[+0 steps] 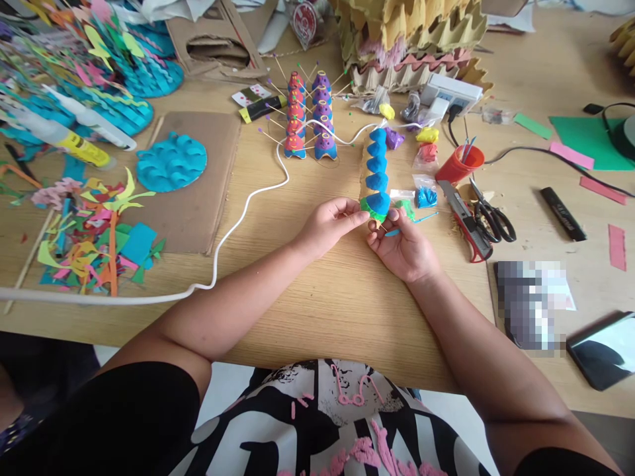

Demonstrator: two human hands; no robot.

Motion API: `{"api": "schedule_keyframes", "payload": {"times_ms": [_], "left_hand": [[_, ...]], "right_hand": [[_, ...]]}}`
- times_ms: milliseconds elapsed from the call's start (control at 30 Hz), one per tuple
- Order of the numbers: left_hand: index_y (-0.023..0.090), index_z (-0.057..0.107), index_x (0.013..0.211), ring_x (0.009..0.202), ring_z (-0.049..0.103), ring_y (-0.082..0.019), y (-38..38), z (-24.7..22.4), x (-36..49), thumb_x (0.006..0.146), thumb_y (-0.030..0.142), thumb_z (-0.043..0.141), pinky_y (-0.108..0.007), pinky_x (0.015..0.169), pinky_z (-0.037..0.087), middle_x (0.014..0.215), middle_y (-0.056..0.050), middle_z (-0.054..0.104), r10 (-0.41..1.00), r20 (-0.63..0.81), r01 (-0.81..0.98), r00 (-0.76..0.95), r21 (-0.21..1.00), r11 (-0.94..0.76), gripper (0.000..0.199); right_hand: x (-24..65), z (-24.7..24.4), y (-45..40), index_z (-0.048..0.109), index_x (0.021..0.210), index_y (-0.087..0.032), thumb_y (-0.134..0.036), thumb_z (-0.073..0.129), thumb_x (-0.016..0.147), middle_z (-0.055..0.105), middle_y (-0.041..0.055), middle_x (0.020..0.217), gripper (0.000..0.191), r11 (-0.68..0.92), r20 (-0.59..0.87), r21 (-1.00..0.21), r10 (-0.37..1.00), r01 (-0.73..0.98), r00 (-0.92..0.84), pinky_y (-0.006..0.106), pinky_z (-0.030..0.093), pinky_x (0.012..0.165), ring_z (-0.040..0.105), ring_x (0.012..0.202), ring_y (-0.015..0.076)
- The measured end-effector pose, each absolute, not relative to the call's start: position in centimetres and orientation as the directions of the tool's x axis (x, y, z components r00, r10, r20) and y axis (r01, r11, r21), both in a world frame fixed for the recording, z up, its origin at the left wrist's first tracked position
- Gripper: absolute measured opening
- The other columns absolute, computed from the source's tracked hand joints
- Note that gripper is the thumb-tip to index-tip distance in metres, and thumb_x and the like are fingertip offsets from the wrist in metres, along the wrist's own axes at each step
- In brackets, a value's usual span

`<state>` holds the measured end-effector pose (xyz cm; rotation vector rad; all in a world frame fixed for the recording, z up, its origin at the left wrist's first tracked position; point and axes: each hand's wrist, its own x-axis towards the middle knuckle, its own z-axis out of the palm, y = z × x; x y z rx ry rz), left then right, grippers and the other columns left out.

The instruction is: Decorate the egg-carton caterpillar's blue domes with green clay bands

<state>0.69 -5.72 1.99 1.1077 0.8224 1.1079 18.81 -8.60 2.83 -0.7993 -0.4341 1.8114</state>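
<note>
A strip of egg-carton cups point(377, 162) lies lengthwise before me, its bumps coated in blue clay. Around the base of its nearest cup runs a band of green clay point(373, 210). My left hand point(330, 225) pinches the left side of that near end, thumb on the green. On the other side, my right hand point(404, 248) has its fingers curled against the same end, palm turned up. A bag of green clay point(405, 208) and a thin blue modelling tool point(425, 217) lie just beyond the right fingers.
Finished red caterpillar point(296, 122) and purple caterpillar point(325, 125) strips with pins stand behind. A white cable point(248, 198) crosses the table. Right: orange cup point(464, 162), scissors point(491, 215), box cutter point(466, 221). Left: cardboard sheet point(193, 185), paper scraps point(109, 244). Egg trays point(407, 39) stack at back.
</note>
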Motion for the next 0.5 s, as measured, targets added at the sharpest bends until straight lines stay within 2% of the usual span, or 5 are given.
{"api": "schedule_keyframes", "payload": {"times_ms": [333, 500], "left_hand": [[0.017, 0.073, 0.084, 0.086, 0.064, -0.012, -5.69, 1.82, 0.52, 0.072, 0.063, 0.094, -0.028, 0.087, 0.047, 0.085, 0.000, 0.073, 0.957, 0.038, -0.258, 0.287, 0.965, 0.039, 0.051], [0.018, 0.074, 0.077, 0.091, 0.066, -0.016, -5.49, 2.17, 0.28, 0.078, 0.077, 0.082, -0.032, 0.094, 0.049, 0.084, -0.002, 0.073, 0.963, 0.038, -0.239, 0.266, 0.971, 0.028, 0.059]], "right_hand": [[18.71, 2.75, -8.59, 0.062, 0.081, -0.025, -0.045, 0.089, 0.089, 0.069, -0.0090, 0.076, 0.034, -0.372, -0.306, -0.623, 0.925, -0.688, -0.223, 0.020, 0.063, 0.071, 0.073, 0.080, 0.0089], [18.70, 2.99, -8.65, 0.061, 0.081, -0.026, -0.045, 0.084, 0.094, 0.067, -0.0084, 0.074, 0.032, -0.365, -0.314, -0.642, 0.927, -0.674, -0.203, 0.020, 0.062, 0.071, 0.073, 0.081, 0.0097]]}}
